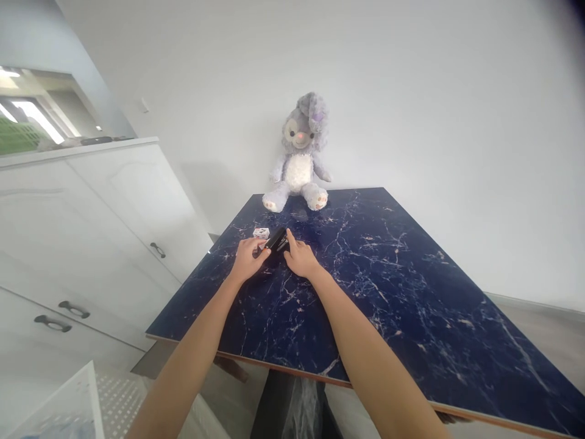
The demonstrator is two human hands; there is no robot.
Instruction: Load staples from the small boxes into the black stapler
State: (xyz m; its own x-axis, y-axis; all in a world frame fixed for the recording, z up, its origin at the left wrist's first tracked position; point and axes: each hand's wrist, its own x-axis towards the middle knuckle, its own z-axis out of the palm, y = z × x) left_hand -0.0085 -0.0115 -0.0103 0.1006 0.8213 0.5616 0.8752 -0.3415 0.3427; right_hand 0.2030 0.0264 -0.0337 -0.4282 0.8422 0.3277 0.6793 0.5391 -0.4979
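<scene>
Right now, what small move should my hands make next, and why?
I would probably steady the black object with your left hand and gently adjust its silvery part with your right hand: both hands are at the object, and that part shows close to the right one. Finer details are too small to tell.

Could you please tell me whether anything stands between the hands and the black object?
Nothing visible does: the left hand and the right hand both touch the black object. The small white box sits beside it, just beyond the left hand.
</scene>
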